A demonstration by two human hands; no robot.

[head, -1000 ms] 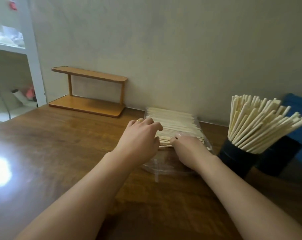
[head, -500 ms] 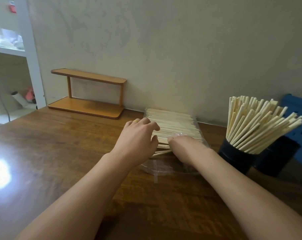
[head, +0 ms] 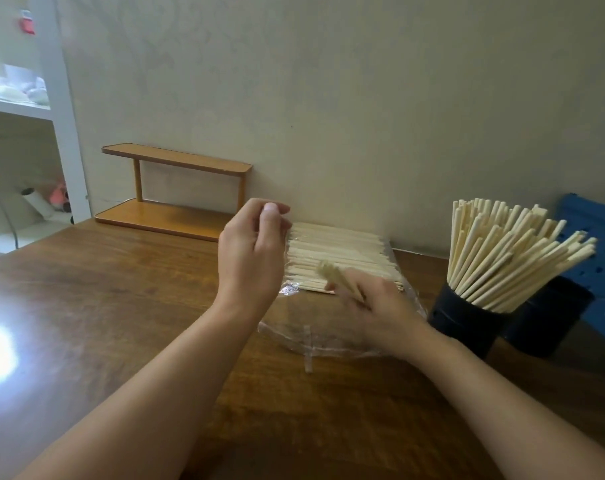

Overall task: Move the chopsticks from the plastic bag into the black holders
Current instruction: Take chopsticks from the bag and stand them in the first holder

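Chopsticks point(head: 342, 251): light, stiff, slippery, so we grip mid-length. R hand point(head: 380, 306) grasps a few; L hand point(head: 250, 258) fingers curled, holding nothing we can see.

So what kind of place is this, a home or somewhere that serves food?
Probably an eatery's prep or counter corner, though I can't be sure. A black holder is crammed with chopsticks, a plastic bag of more lies on the wooden table, and a small wooden rack stands by the wall.
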